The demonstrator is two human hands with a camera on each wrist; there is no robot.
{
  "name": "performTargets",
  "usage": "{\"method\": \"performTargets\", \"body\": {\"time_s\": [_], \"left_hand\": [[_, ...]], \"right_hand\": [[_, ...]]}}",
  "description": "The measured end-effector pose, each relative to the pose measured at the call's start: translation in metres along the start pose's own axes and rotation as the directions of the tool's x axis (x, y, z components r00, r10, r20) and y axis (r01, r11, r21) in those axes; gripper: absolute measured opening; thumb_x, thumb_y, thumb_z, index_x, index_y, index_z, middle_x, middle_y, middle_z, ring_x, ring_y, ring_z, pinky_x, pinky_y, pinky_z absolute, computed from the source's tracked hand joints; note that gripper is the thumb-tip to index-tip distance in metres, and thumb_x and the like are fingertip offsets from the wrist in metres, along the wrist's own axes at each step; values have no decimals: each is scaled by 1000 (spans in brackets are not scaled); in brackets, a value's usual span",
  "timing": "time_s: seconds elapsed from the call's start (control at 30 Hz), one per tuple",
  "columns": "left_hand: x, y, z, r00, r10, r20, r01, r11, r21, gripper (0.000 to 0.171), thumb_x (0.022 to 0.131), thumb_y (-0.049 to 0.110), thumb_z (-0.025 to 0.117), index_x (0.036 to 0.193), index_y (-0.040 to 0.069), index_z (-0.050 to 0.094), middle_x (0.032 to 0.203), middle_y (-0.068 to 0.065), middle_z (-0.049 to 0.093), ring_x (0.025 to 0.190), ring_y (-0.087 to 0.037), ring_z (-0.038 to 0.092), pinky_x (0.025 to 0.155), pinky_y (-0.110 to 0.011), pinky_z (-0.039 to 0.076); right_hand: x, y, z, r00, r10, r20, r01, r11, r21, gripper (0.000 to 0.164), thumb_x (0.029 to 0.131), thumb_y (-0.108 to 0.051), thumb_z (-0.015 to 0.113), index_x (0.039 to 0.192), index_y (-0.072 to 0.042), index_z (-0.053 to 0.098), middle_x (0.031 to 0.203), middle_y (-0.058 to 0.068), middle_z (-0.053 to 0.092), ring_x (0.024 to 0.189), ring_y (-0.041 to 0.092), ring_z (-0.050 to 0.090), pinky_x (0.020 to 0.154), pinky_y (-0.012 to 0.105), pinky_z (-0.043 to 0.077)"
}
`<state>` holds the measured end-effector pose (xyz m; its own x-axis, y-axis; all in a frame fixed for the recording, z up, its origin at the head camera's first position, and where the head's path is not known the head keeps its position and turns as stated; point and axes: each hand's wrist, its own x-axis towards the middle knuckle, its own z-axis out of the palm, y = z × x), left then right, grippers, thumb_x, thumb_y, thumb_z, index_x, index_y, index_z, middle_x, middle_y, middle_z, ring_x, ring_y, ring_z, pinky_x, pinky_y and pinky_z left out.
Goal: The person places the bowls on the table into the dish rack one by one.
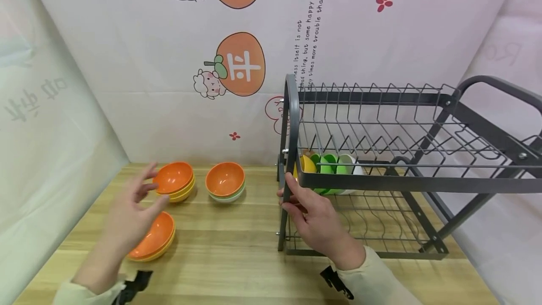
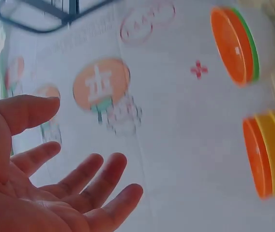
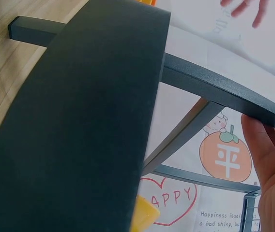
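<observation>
My left hand (image 1: 127,222) hovers, blurred, over the left side of the table, fingers spread and nothing in them. Partly behind it is a stack of bowls (image 1: 160,238), orange inside with yellow below. Another orange-and-yellow bowl stack (image 1: 174,178) stands just past its fingertips. To the right of that sits an orange bowl (image 1: 225,180) nested on green and white ones. My right hand (image 1: 319,225) grips the left front post of a dark two-tier dish rack (image 1: 381,182), thumb and fingers around the bar. In the right wrist view, a frame bar hides much of the scene.
On the rack's lower tier stand a yellow bowl (image 1: 307,165), green bowls (image 1: 327,169) and a white bowl (image 1: 358,171), partly hidden by the upper tier. A printed cloth (image 1: 169,121) hangs behind the wooden table (image 1: 220,267), with white sheets at both sides.
</observation>
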<state>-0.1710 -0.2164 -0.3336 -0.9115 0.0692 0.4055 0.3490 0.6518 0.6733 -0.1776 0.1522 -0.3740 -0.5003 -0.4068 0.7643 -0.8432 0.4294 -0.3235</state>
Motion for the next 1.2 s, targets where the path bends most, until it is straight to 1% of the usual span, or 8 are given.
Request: {"method": "performTargets", "body": {"time_s": [0.2, 0.27, 0.37, 0.5, 0.6, 0.77, 0.87, 1.2], "left_hand": [[-2, -46, -48, 967, -211, 142, 212, 977, 9, 84, 98, 31, 66, 162, 28, 11, 156, -24, 26, 127, -52, 41, 93, -60, 48], [-5, -62, -59, 927, -262, 266, 268, 963, 15, 86, 99, 36, 64, 162, 27, 7, 158, -28, 17, 127, -55, 40, 87, -60, 51], [-10, -84, -67, 833, -313, 456, 382, 922, -67, 87, 99, 29, 64, 161, 21, 4, 158, -34, 4, 126, -56, 42, 86, -57, 54], [-16, -109, -67, 712, -349, 609, 549, 817, -174, 85, 99, 18, 63, 161, 13, 5, 156, -36, -7, 127, -51, 43, 86, -53, 56], [-21, -124, -62, 676, -342, 653, 604, 765, -224, 77, 101, 17, 59, 162, 20, 12, 156, -35, -7, 128, -43, 43, 87, -54, 55], [-28, -142, -51, 658, -297, 692, 636, 712, -299, 59, 103, 15, 55, 157, 27, 33, 155, -37, -8, 118, -27, 55, 87, -52, 55], [-30, -147, -45, 663, -296, 688, 643, 695, -321, 57, 102, 13, 57, 156, 17, 36, 152, -41, -8, 109, -26, 61, 86, -51, 56], [-33, -146, -31, 687, -349, 637, 628, 726, -280, 70, 99, 6, 58, 153, -9, 17, 150, -44, -1, 97, -30, 63, 78, -44, 59]], "right_hand": [[1, -1, 0, 1000, -26, -8, 26, 1000, -3, 95, 78, 17, 73, 158, -8, 28, 115, 9, 66, 88, 18, 69, 72, 20, 57], [1, -1, -1, 1000, -25, -7, 25, 1000, 1, 94, 79, 17, 73, 158, -8, 27, 115, 9, 66, 88, 18, 69, 72, 20, 57], [1, -1, -1, 999, -31, -13, 31, 1000, 5, 94, 79, 16, 73, 158, -7, 27, 115, 10, 66, 88, 19, 69, 72, 20, 58], [1, 1, -1, 999, -38, -19, 38, 999, 8, 94, 78, 17, 73, 157, -6, 27, 115, 10, 66, 88, 20, 69, 71, 21, 58], [1, 1, -1, 999, -30, -12, 30, 999, 10, 95, 78, 17, 73, 158, -7, 27, 115, 10, 66, 88, 19, 69, 71, 21, 58], [2, 0, -2, 1000, -11, 6, 11, 1000, 15, 95, 82, 15, 72, 159, -12, 25, 115, 9, 66, 88, 17, 68, 71, 20, 58], [2, 0, -2, 1000, -10, 8, 9, 1000, 16, 94, 83, 14, 72, 160, -14, 24, 115, 9, 66, 87, 16, 68, 71, 21, 58], [1, 0, -2, 1000, -12, -4, 12, 1000, 20, 96, 79, 16, 73, 159, -11, 26, 114, 9, 67, 87, 17, 69, 72, 22, 58]]}}
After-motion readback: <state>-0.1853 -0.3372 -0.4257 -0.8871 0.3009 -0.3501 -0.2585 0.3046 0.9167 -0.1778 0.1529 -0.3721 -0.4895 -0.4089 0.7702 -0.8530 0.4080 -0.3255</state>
